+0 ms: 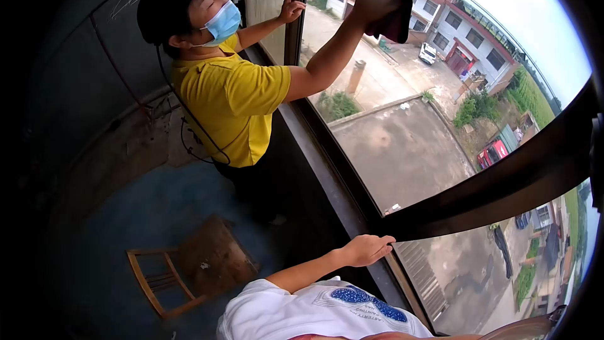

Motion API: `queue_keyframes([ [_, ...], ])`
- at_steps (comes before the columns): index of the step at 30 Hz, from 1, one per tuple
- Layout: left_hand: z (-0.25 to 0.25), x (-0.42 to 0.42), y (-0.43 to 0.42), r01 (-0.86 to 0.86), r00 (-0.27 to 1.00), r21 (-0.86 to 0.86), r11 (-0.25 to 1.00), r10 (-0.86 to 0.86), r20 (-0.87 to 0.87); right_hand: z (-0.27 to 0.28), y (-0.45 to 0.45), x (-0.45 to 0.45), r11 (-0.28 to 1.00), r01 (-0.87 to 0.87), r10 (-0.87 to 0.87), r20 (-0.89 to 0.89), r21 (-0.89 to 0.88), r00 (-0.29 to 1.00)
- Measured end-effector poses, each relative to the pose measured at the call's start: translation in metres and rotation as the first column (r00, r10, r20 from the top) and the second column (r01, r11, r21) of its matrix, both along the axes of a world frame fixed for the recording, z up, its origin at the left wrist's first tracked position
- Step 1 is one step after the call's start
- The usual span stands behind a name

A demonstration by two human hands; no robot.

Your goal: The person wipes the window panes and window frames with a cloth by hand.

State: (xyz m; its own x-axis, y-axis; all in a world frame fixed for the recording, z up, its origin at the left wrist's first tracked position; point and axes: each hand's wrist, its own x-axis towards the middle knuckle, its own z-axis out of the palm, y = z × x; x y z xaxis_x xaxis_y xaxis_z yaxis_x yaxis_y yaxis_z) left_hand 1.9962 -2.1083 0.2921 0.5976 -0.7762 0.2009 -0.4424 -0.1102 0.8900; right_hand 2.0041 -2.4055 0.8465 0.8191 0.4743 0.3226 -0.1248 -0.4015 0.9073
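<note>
The left hand (366,250) of the person in the white T-shirt (302,311) reaches from the near side to the window, its fingers pressed together and their tips against the dark upright (478,194), right where this meets the long frame rail (333,154). The thumb is hidden, so I cannot tell whether the hand grips the upright or only rests on it. That upright runs off to the right, between the far pane and the near one. A blurred reddish shape (503,330) at the near right edge may be part of the right arm; the right hand is out of view, and I cannot tell how its fingers stand.

Farther off, on the left, a co-worker in a yellow shirt (229,97), black cap (179,0) and blue mask (223,23) stands facing the same window. One of the co-worker's hands holds a dark cloth (401,9) at the far pane; the other, fingers loosely bent, is at the far window post (296,19). Behind, on the left, a wooden chair (165,310) is on the bluish floor (119,226). Outside are a concrete yard (402,151), a white car (427,53) and a white building (469,34).
</note>
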Motion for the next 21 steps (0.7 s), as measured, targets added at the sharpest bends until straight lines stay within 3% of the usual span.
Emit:
queue_keyframes([
  [8,0.009,-0.028,0.007,0.043,0.999,0.047,0.998,-0.043,-0.003,-0.102,0.015,-0.030,0.988,-0.028,0.069,-0.271,0.152,0.960],
  [10,0.009,-0.036,0.006,0.037,0.999,0.047,0.998,-0.038,0.011,-0.117,0.050,-0.046,0.985,0.001,0.060,-0.352,0.170,0.934],
  [12,0.004,-0.043,0.003,0.034,0.999,0.070,0.997,-0.036,0.015,-0.116,0.075,-0.056,0.968,0.138,-0.037,-0.422,0.210,0.906],
  [21,-0.002,-0.056,0.002,0.042,0.998,0.062,0.997,-0.038,-0.053,-0.125,0.067,-0.050,0.980,0.135,-0.190,-0.485,-0.146,0.853],
])
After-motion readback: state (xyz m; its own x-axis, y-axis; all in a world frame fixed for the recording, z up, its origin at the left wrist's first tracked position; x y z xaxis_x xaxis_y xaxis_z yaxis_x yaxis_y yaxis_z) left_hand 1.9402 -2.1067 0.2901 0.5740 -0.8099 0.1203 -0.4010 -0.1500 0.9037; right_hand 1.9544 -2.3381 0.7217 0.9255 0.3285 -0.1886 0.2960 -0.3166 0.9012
